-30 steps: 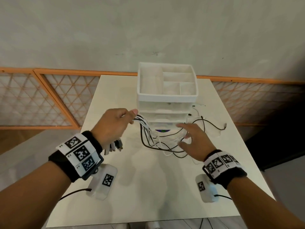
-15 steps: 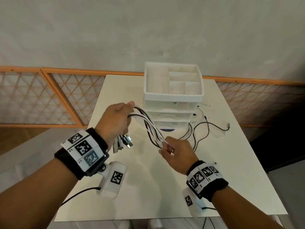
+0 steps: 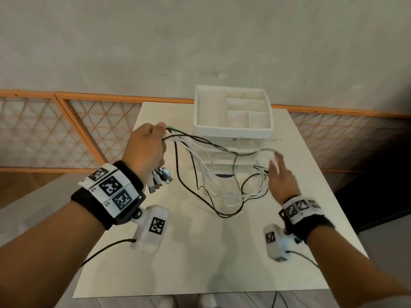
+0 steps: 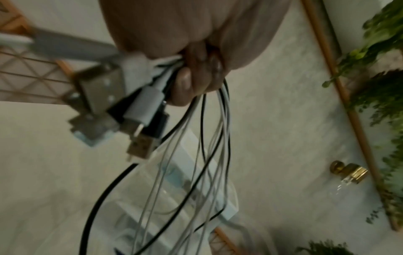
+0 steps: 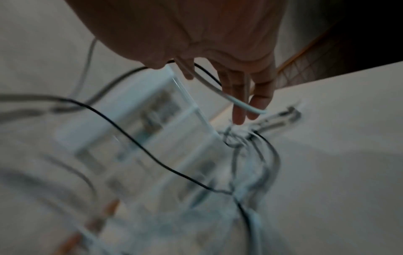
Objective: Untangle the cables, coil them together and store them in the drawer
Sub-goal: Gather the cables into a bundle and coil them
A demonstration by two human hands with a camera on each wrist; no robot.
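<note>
Below the left hand [image 3: 145,150]: cables [image 3: 213,192] gripped near plugs, loops sagging to table [image 3: 200,263] | right hand [image 3: 281,181] fingers straight, one white strand across them | advice: comb strands outward slowly, free snags.

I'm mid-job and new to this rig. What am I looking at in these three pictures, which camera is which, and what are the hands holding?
There is no machine here: a person works with bare hands, wearing marker bands and a small camera on each wrist. The wide picture comes from a camera on the head, looking down at a white table. On it stands a white drawer unit with an open divided tray on top. The left hand grips a bundle of black and white cables; the left wrist view shows their USB plugs sticking out of the fist. The cables sag in loops onto the table. The right hand is open, fingers straight, with one white cable lying across them in the blurred right wrist view.
</note>
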